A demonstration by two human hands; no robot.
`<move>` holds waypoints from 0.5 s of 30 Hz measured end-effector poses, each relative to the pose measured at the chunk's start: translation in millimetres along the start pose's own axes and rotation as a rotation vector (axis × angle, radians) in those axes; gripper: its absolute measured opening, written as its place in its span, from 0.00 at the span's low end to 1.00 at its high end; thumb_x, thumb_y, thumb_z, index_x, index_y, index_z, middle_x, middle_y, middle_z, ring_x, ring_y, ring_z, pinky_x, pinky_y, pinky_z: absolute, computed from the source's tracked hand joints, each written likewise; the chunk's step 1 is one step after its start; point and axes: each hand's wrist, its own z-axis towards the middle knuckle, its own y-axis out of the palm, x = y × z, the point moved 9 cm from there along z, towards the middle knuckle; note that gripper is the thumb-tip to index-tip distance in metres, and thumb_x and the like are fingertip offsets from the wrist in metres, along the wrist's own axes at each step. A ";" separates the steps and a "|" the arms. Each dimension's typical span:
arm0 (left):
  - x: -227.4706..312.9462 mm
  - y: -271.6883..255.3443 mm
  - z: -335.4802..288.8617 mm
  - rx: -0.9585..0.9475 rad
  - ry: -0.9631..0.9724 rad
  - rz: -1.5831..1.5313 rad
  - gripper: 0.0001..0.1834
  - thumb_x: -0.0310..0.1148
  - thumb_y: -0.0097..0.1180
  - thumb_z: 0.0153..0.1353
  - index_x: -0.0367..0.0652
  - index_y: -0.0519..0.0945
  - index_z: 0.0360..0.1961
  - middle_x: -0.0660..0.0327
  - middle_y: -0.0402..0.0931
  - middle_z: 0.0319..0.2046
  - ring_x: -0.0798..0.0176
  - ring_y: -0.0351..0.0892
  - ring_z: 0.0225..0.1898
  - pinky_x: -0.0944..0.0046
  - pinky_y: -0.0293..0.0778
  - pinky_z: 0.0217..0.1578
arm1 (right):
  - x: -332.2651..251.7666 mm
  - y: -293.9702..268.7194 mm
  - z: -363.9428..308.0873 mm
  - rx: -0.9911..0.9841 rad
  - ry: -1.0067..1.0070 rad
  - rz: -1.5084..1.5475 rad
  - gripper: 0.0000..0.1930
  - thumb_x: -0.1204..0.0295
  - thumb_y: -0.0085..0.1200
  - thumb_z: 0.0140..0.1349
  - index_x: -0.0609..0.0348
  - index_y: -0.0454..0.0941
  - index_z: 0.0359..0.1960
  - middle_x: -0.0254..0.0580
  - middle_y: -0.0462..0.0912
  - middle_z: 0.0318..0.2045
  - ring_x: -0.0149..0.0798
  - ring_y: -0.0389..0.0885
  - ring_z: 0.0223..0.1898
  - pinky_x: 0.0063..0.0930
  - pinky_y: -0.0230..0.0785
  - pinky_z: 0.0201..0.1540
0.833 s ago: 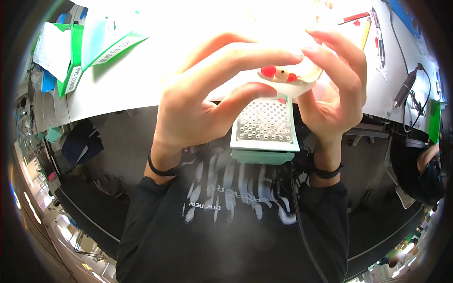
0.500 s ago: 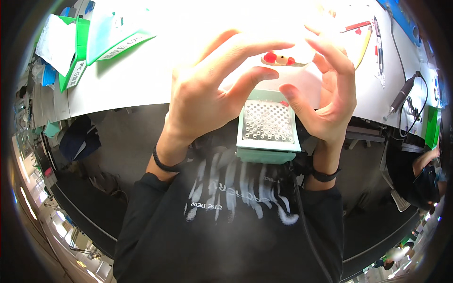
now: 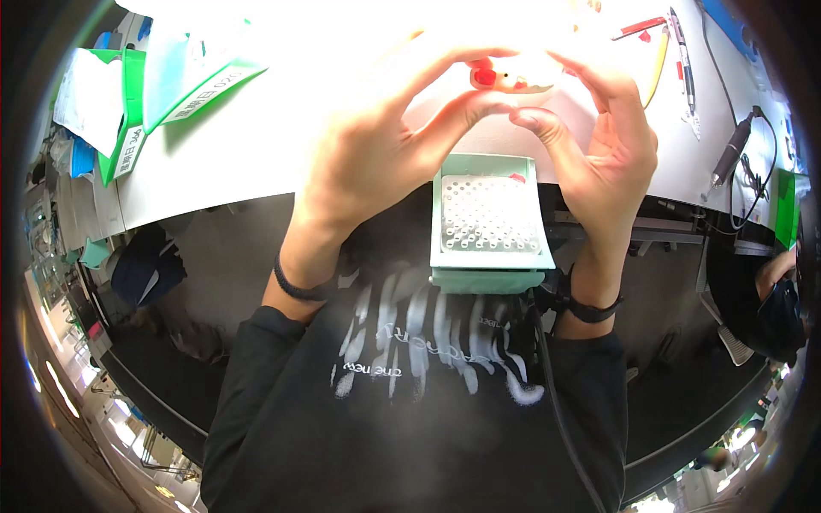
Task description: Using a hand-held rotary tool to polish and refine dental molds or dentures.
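A small cream-and-red figure (image 3: pixel 503 79) with a black dot on its side is held up over the bright tabletop. My left hand (image 3: pixel 376 141) has its index finger above the figure and its thumb below, closed around its red end. My right hand (image 3: pixel 599 128) faces it from the other side, thumb and index finger curved but apart near the figure's pale, pointed tip. Glare washes out the contact between fingertips and figure. Below the hands, close to my chest, sits a pale green box (image 3: pixel 492 272) with a perforated plate (image 3: pixel 487 218); a red scrap (image 3: pixel 516 178) lies at its far corner.
Green holders (image 3: pixel 128 111) with papers stand at the left. At the right lie a red stick (image 3: pixel 639 28), a yellow stick (image 3: pixel 658 68), a pen (image 3: pixel 683 60) and a dark corded hand tool (image 3: pixel 733 154). Another person's arm (image 3: pixel 774 274) shows at the far right.
Both hands and the figure have moved slightly farther away, and the figure tilts a little. My right thumb has risen close to my left thumb. The whole view has turned slightly.
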 end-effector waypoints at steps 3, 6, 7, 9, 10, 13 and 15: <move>-21.0 8.1 -6.7 -0.091 -0.194 -0.068 0.13 0.26 0.59 0.57 0.40 0.78 0.45 0.61 0.79 0.35 0.66 0.77 0.38 0.69 0.72 0.42 | -2.2 3.9 1.4 -0.030 0.028 -0.078 0.23 0.80 0.66 0.48 0.68 0.73 0.48 0.48 0.81 0.43 0.37 0.79 0.45 0.31 0.68 0.53; -40.0 23.4 -14.8 -0.239 -0.374 -0.273 0.12 0.27 0.52 0.64 0.35 0.75 0.47 0.63 0.77 0.42 0.72 0.74 0.46 0.71 0.68 0.51 | 0.2 7.5 3.9 -0.081 0.130 -0.255 0.21 0.79 0.65 0.49 0.67 0.74 0.47 0.49 0.82 0.40 0.38 0.81 0.43 0.29 0.70 0.49; -48.7 26.6 -18.4 -0.214 -0.493 -0.318 0.11 0.27 0.51 0.65 0.35 0.75 0.47 0.63 0.76 0.42 0.72 0.73 0.46 0.71 0.67 0.51 | 0.8 8.0 4.1 -0.078 0.130 -0.276 0.21 0.79 0.64 0.49 0.67 0.75 0.46 0.49 0.82 0.40 0.39 0.81 0.42 0.29 0.71 0.48; -62.4 30.3 -22.1 -0.202 -0.551 -0.373 0.11 0.27 0.49 0.66 0.34 0.76 0.47 0.64 0.75 0.44 0.71 0.73 0.47 0.72 0.67 0.51 | 2.7 10.7 5.5 -0.079 0.121 -0.292 0.20 0.78 0.64 0.49 0.67 0.75 0.46 0.49 0.82 0.39 0.40 0.81 0.42 0.29 0.71 0.46; -70.4 31.7 -28.4 -0.195 -0.549 -0.373 0.11 0.27 0.49 0.66 0.34 0.76 0.47 0.64 0.75 0.44 0.71 0.73 0.47 0.72 0.67 0.51 | 2.3 11.5 5.4 -0.080 0.136 -0.296 0.20 0.78 0.64 0.49 0.67 0.75 0.46 0.49 0.82 0.39 0.41 0.82 0.42 0.29 0.72 0.46; -69.0 20.9 -31.8 -0.144 -0.395 -0.191 0.11 0.27 0.50 0.65 0.33 0.77 0.45 0.63 0.76 0.43 0.70 0.73 0.47 0.72 0.66 0.51 | 7.1 16.1 2.6 -0.110 0.159 -0.323 0.20 0.78 0.64 0.49 0.67 0.76 0.46 0.50 0.82 0.39 0.42 0.82 0.41 0.31 0.72 0.45; -57.2 4.8 -26.9 -0.096 -0.395 -0.189 0.09 0.25 0.52 0.63 0.33 0.78 0.43 0.61 0.78 0.42 0.69 0.76 0.45 0.71 0.69 0.49 | 8.6 23.0 1.6 -0.139 0.168 -0.350 0.20 0.78 0.64 0.49 0.67 0.76 0.46 0.50 0.82 0.39 0.42 0.82 0.40 0.31 0.72 0.45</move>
